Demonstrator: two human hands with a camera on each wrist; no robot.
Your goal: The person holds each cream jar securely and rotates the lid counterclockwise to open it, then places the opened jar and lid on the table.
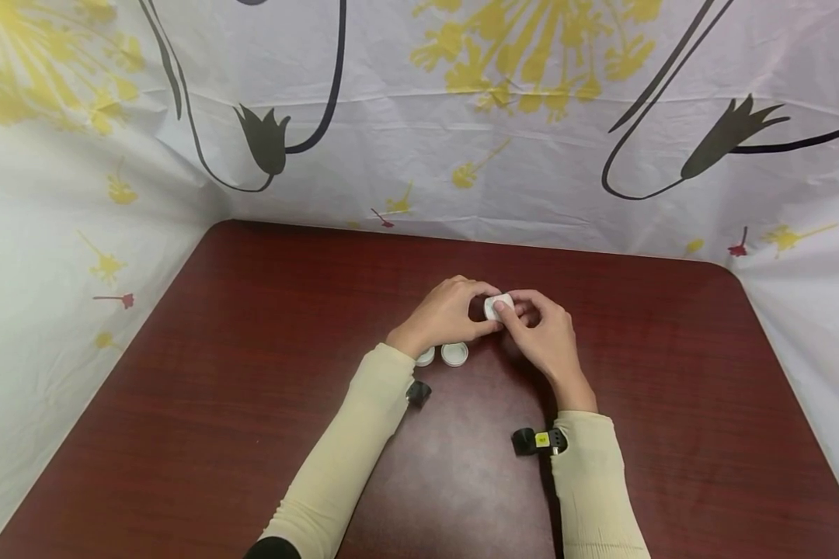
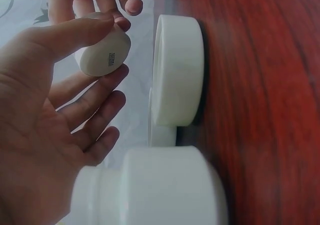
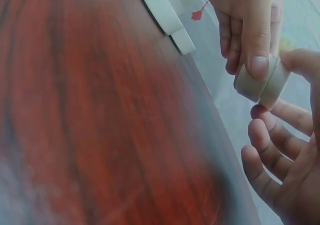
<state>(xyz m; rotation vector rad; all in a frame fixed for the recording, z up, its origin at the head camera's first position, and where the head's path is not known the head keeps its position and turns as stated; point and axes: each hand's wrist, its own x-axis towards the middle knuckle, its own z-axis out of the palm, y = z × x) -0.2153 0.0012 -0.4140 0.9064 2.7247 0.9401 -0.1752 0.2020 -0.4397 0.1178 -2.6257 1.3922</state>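
A small white bottle (image 2: pixel 102 57) with a printed mark is held above the table between the two hands. My left hand (image 1: pixel 447 314) pinches its body with thumb and fingers. At the other end, past a seam, my right hand (image 1: pixel 548 334) pinches the bottle's white cap (image 3: pixel 275 85) between thumb and forefinger. The right hand's other fingers are loosely bent. Beneath the left wrist, a second white bottle (image 2: pixel 165 185) stands upright with its neck up. Beside it a round white lid (image 1: pixel 454 355) lies on the table.
The dark red wooden table (image 1: pixel 252 373) has rounded far corners. A white patterned cloth (image 1: pixel 391 140) hangs behind it and along both sides. Another low white piece (image 3: pixel 182 41), partly hidden, shows behind the lid.
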